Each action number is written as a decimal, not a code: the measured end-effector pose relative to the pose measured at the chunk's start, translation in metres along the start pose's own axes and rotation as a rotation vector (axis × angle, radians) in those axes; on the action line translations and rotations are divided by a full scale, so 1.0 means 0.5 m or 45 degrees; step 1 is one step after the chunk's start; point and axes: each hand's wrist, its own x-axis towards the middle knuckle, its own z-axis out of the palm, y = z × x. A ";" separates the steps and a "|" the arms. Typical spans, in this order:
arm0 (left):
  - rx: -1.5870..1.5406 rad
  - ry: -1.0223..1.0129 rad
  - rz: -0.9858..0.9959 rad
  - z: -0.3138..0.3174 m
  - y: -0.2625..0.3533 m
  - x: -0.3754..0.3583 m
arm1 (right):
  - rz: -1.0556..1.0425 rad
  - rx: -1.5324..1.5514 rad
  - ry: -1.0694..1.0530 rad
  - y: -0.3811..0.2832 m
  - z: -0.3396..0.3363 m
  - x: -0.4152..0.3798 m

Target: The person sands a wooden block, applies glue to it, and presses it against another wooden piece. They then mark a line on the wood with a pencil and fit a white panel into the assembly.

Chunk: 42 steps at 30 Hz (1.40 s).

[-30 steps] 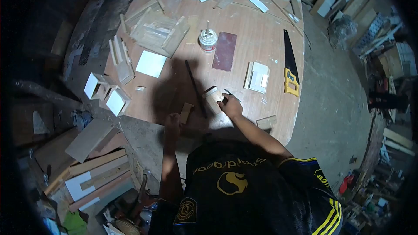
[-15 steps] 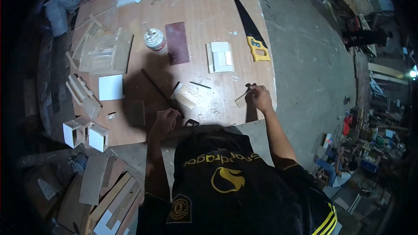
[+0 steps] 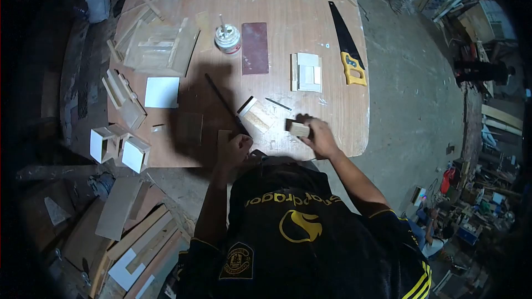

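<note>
My right hand grips a small pale wooden piece just above the table near its front edge. Curled at the same edge, my left hand has its fingers closed; whatever they hold, if anything, is hidden. A thin flat piece of wood shows just beside it. Between the hands lies a small wooden box-like part with a dark end. Behind that is a pencil, and a long dark strip slants toward my left hand.
A yellow-handled handsaw lies at the right edge. Further back are a jar of white glue, a maroon sheet and stacked pale pieces. Wooden assemblies and a white panel occupy the left side.
My right hand has moved left, turning the wooden piece so a broader face shows. My left hand stays low at the table edge. The whole view has shifted.
</note>
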 end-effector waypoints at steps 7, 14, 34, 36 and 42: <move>-0.029 0.131 0.230 0.051 -0.010 0.002 | 0.043 0.602 -0.237 -0.053 0.082 0.097; -0.252 0.260 0.218 0.094 -0.026 0.031 | -0.528 0.019 -0.111 -0.065 0.064 0.137; 0.238 0.697 0.249 0.138 -0.054 0.069 | -0.289 0.045 0.019 -0.057 0.118 0.137; 0.178 0.771 0.294 0.151 -0.066 0.072 | -0.241 0.070 0.040 -0.056 0.114 0.136; -0.037 0.609 0.183 0.158 -0.088 0.087 | -0.172 0.111 0.010 -0.051 0.111 0.136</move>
